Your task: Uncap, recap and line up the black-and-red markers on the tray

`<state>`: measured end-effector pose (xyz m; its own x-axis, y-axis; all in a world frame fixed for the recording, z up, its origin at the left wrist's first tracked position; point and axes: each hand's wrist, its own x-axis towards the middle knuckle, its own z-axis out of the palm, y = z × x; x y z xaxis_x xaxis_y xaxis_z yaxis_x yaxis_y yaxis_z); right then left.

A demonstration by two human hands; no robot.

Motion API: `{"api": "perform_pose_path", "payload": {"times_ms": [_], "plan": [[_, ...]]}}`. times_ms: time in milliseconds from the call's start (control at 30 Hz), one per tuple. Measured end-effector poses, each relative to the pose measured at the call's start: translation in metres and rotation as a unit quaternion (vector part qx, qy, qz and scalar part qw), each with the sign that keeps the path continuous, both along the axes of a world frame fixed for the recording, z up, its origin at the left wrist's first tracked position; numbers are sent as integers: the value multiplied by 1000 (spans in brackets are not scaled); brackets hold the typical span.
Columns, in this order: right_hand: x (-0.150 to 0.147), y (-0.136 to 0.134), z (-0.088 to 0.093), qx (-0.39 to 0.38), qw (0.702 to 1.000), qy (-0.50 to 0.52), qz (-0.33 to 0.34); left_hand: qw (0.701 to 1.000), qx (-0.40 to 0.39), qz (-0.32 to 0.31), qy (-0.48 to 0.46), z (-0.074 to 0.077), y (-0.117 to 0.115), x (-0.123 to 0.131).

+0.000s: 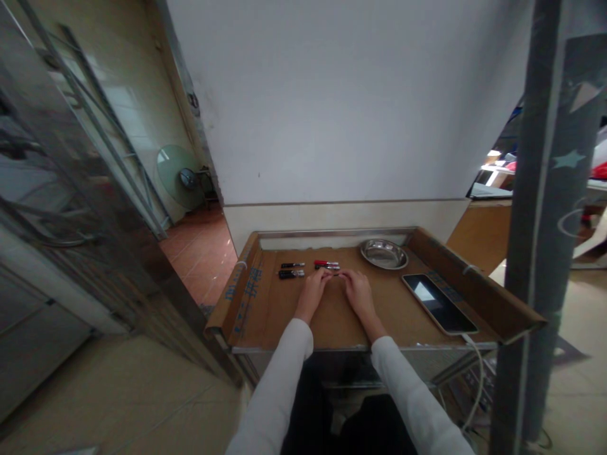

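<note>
My left hand [317, 283] is closed, its fingertips pinched at one end of a small slim dark piece [336, 275]. At the other end, the fingertips of my right hand [356, 285] are closed on the same piece; it is too small to name. Just beyond my fingers lie a slim red piece with a silver end [326, 262] and a dark one with a silver end, partly covered by my left hand. To the left, a thin black-and-silver piece [293, 265] lies above a thicker black-and-silver bundle [291, 274]. All rest on cardboard [284, 316].
A round metal dish [384, 254] stands at the back right of the cardboard-lined table. Nearer me on the right lies a phone [439, 304] with a white cable [480, 379]. Cardboard side walls [478, 284] edge the table. A grey post [535, 221] stands to the right.
</note>
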<state>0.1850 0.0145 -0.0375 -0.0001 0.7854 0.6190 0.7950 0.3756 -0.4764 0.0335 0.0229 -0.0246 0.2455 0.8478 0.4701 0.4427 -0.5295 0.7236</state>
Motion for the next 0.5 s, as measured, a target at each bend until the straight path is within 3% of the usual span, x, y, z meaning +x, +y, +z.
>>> {"api": "perform_pose_path", "payload": {"times_ms": [233, 500], "plan": [[2, -2, 0, -19, 996, 79, 23, 1000, -13, 7, -3, 1, -2, -1], [-2, -5, 3, -49, 997, -33, 59, 998, -52, -4, 33, -1, -3, 1]]}}
